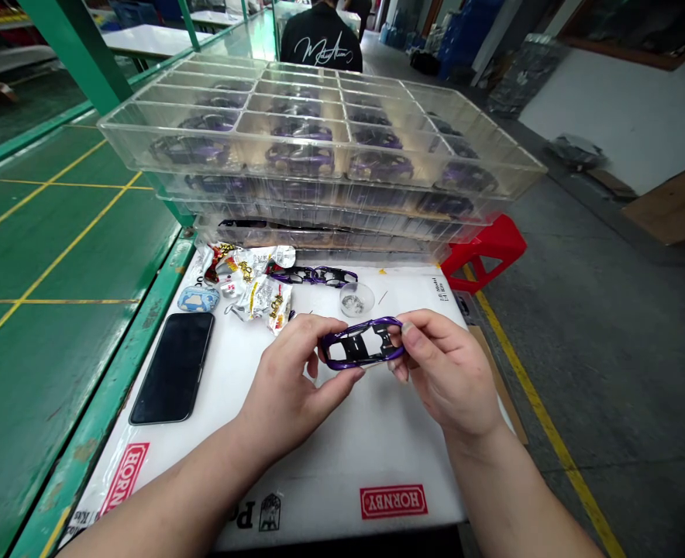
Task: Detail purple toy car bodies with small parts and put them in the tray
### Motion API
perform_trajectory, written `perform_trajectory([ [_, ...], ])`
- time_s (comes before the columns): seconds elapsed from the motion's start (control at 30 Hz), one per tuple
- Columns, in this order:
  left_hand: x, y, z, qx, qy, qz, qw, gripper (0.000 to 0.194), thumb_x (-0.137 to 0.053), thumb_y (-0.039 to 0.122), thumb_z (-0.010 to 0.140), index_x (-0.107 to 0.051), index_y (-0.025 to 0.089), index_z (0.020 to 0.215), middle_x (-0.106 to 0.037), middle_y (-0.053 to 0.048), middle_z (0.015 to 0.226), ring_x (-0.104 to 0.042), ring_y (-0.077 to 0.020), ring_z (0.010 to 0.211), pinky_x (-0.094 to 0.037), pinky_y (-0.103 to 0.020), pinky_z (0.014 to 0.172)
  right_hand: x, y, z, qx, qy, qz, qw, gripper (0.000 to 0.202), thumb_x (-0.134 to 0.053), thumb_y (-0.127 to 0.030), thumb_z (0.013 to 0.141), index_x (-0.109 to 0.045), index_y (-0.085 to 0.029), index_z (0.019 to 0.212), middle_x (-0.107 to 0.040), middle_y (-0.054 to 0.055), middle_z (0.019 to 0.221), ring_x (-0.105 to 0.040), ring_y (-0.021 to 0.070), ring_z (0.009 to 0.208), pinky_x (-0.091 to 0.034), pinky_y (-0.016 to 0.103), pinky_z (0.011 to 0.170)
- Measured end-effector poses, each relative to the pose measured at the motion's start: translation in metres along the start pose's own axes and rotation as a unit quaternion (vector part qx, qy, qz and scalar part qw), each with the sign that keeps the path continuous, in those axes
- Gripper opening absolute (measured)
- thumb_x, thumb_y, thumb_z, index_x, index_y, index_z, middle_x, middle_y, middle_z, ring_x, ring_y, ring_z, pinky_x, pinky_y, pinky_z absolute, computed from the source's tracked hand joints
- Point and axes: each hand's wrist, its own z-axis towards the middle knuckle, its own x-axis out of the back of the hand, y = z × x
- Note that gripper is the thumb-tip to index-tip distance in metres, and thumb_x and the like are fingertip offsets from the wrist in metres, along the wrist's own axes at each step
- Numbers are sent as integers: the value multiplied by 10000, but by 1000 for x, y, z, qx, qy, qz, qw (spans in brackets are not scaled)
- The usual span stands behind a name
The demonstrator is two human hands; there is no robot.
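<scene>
Between my two hands is a purple and black toy car body shell [355,346], an open frame with window gaps, held just above the white work surface [319,496]. My left hand [296,380] grips its left end, thumb along the near edge and fingers behind. At the right end, my right hand [450,368] pinches the shell between thumb and fingers. Beyond it lie more purple and black car shells [313,276] side by side. A small clear round dish [356,299] with something shiny in it stands just behind the held shell.
Stacked clear compartment trays [319,167] full of purple shells rise at the back. Crumpled snack wrappers [255,291], a blue patterned case [198,299] and a black phone [173,368] lie to the left. A red plastic piece [487,252] juts out at right. A person [321,37] sits beyond.
</scene>
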Motion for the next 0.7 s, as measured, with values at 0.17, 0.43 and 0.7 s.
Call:
perform_trajectory([
  [0.17,1,1,1,-6,-5,-5,1000,452,-914,155,907,-690,241,1290,-753,-28,1113,-673,-144,832,-569,-262,671,-2,-2,0,0,0,0,1000,160,-804,-413,1110,-844,-260,1138,-755,16,864,-662,120,668,-531,234,594],
  [0.43,1,4,1,3,-2,8,1000,379,-850,149,919,-694,242,1252,-754,-41,1088,-679,-164,832,-576,-294,683,-1,-1,0,-11,0,-13,1000,210,-822,-450,1086,-829,-244,1128,-752,27,852,-650,155,664,-525,278,586],
  [0.7,1,5,-2,37,-5,-57,998,380,-844,147,897,-705,250,1236,-721,-25,1062,-680,-157,832,-598,-313,745,-1,-3,0,2,3,-24,1000,317,-791,-558,1085,-837,-244,1101,-742,40,880,-638,171,673,-526,313,617],
])
